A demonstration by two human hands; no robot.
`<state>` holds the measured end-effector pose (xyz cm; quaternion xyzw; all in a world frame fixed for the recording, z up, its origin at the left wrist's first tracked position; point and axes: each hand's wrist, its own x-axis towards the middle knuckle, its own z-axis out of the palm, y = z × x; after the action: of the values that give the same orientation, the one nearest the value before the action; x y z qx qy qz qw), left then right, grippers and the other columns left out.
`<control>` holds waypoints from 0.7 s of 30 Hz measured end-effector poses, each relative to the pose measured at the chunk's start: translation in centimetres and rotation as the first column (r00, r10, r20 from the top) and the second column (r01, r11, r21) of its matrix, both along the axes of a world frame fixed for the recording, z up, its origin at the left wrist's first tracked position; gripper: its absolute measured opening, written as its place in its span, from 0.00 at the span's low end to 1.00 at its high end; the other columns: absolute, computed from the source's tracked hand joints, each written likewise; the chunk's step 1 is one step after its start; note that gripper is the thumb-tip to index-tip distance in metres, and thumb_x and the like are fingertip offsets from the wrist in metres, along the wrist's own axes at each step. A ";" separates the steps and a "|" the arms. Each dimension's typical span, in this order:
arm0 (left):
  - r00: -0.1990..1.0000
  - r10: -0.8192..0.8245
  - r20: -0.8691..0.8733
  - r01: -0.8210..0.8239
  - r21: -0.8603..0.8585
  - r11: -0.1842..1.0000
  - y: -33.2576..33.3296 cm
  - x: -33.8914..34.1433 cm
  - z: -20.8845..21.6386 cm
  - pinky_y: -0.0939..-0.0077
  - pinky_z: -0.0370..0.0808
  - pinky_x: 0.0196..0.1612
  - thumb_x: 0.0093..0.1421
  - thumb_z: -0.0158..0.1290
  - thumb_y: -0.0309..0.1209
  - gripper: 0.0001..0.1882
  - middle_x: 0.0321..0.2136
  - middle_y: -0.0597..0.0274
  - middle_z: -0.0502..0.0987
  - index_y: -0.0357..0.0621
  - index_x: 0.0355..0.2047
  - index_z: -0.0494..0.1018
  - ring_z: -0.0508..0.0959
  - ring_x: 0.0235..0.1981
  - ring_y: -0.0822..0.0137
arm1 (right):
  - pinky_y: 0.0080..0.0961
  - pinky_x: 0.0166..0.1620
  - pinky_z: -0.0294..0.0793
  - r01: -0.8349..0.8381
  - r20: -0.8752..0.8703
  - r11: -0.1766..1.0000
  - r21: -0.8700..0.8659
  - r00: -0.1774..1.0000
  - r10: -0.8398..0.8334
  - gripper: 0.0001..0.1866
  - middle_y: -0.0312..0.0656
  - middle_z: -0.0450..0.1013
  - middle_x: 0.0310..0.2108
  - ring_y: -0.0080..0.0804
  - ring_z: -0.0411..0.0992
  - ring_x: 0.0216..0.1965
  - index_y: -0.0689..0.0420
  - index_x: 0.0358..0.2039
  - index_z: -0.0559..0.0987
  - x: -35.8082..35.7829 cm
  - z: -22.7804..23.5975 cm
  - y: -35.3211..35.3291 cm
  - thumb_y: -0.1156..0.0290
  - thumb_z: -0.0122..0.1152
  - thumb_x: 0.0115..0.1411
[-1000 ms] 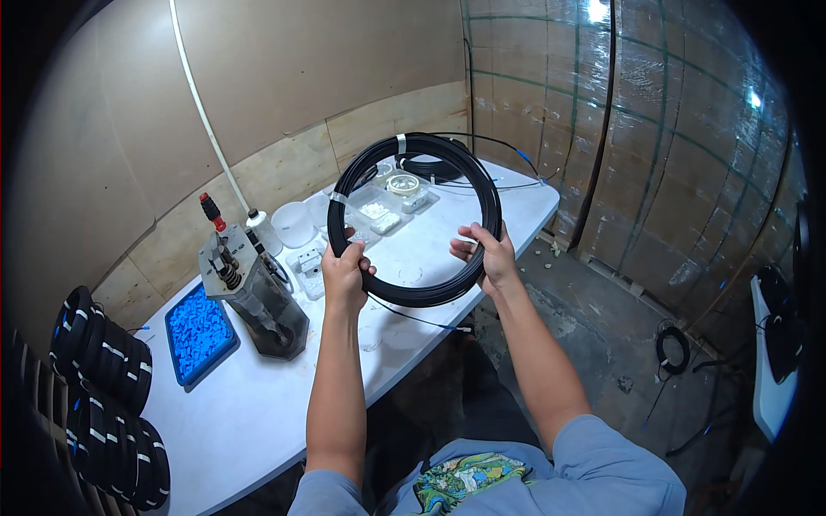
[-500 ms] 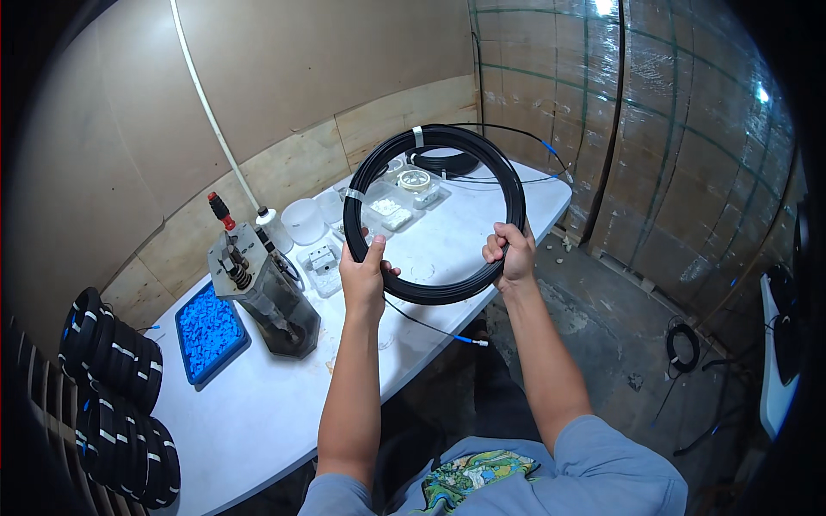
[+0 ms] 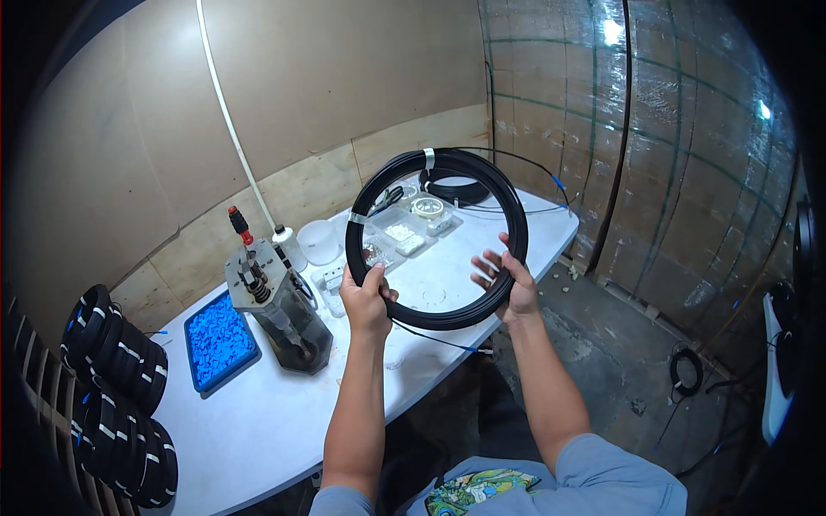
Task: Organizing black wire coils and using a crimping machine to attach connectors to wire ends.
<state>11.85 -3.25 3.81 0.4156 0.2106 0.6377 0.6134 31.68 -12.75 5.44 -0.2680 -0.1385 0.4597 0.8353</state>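
Observation:
A large coil of black cable is held up over the table, with silvery ties at its top and upper left. My left hand is closed on its lower left side, thumb in front. At the right side of the ring, my right hand has its fingers spread inside the loop, slightly blurred. Its thumb and palm touch the cable, but the fingers are not wrapped round it. A loose cable end with a blue-and-white connector hangs below the coil. Behind the ring lies another black coil.
On the white table stand a metal hand-press with a red-and-black handle, a blue tray of small blue parts, a bottle and clear containers. Stacked tied coils are at the left. Wrapped cartons line the right.
My right hand's fingers have loosened from a grip round the coil and spread apart. The coil sits slightly lower in view, partly because the whole view has shifted. My left hand keeps its hold.

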 end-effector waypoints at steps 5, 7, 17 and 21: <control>0.995 -0.079 -0.056 0.078 -0.014 0.997 2.5 0.3 -0.4 0.75 0.73 0.26 0.65 0.60 0.31 0.18 0.24 0.69 0.70 0.42 0.52 0.68 0.71 0.22 0.74 | 0.22 0.21 0.67 -0.028 0.303 0.949 0.314 0.950 -0.072 0.23 0.28 0.62 0.16 0.18 0.62 0.13 0.52 0.62 0.69 1.7 -3.1 -0.1 0.75 0.55 0.67; 0.975 -0.057 -0.214 0.067 0.041 0.997 4.6 0.1 -0.9 0.73 0.75 0.49 0.64 0.64 0.40 0.32 0.41 0.60 0.74 0.38 0.61 0.65 0.76 0.41 0.69 | 0.22 0.21 0.67 0.065 0.407 0.934 0.352 0.888 -0.216 0.22 0.29 0.62 0.16 0.19 0.61 0.13 0.55 0.61 0.69 0.5 -2.7 -0.7 0.76 0.55 0.66; 0.902 -0.429 -0.056 0.427 -0.038 0.903 -0.3 0.0 11.1 0.39 0.71 0.61 0.68 0.44 0.65 0.46 0.61 0.39 0.67 0.38 0.71 0.55 0.71 0.63 0.44 | 0.33 0.32 0.79 0.335 0.517 0.409 0.849 -0.368 -0.772 0.20 0.46 0.78 0.26 0.46 0.79 0.24 0.61 0.48 0.76 1.4 -2.9 -0.9 0.76 0.68 0.53; 0.666 -0.746 0.006 0.746 0.004 0.666 -0.1 -1.1 14.9 0.48 0.86 0.44 0.68 0.42 0.66 0.47 0.47 0.35 0.78 0.28 0.63 0.61 0.84 0.42 0.44 | 0.33 0.24 0.68 0.178 0.432 0.397 0.900 -0.473 -0.768 0.23 0.40 0.71 0.21 0.39 0.71 0.18 0.58 0.50 0.77 1.8 -1.9 -1.8 0.76 0.70 0.51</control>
<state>10.72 -3.37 18.74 0.4636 0.0198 0.3331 0.8208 33.52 -14.57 3.51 -0.3362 -0.6057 -0.4231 0.5840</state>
